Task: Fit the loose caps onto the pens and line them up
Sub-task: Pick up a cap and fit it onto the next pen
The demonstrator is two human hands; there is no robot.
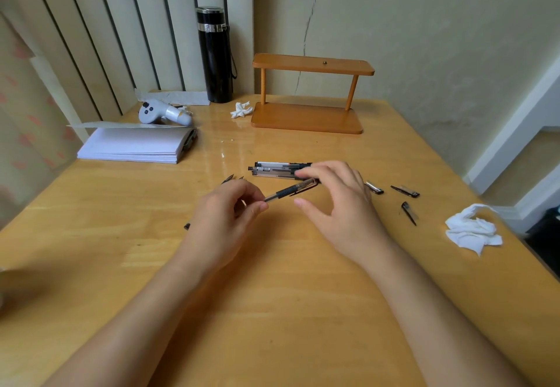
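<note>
My left hand (224, 214) pinches the tip end of a pen (289, 189) that has a black grip and a clear barrel. The pen slants up to the right. My right hand (336, 202) covers its far end, where a clipped cap sits, with the thumb spread apart below. Just behind, two capped pens (277, 170) lie side by side. Three loose caps rest to the right: one cap (375, 187) by my right hand, a second cap (406, 191), a third cap (409, 212). More pen tips (229, 178) poke out behind my left hand.
On the wooden table (272, 280) stand a small two-tier wooden shelf (309, 117) and a black flask (215, 56) at the back. A paper stack (136, 144) and a white controller (163, 112) lie back left. A crumpled tissue (472, 229) lies near the right edge.
</note>
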